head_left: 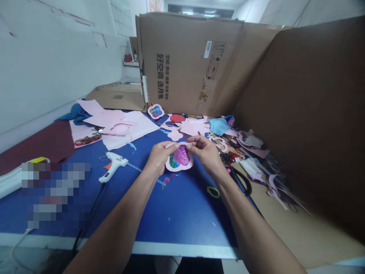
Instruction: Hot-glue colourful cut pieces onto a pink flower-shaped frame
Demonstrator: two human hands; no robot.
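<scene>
Between my two hands is a pink scallop-edged foam piece (180,157) with a shiny purple, blue and green fish shape in its middle. My left hand (161,156) pinches its upper left edge, thumb on the front. My right hand (203,149) grips the upper right edge between thumb and fingers, some fingertips hidden behind it. Below it on the blue table (182,217) lie purple and green scraps (170,178). Left of my left hand rests a white glue gun (112,166) with an orange trigger, and a glue stick (142,171) extends from its back.
Cardboard walls (185,68) stand behind and to the right. Pink sheets (125,125) lie at the back left, near a similar finished-looking piece (156,111). Scraps and black-handled scissors (242,180) crowd the right. A yellow-green ring (213,192) sits near my right forearm.
</scene>
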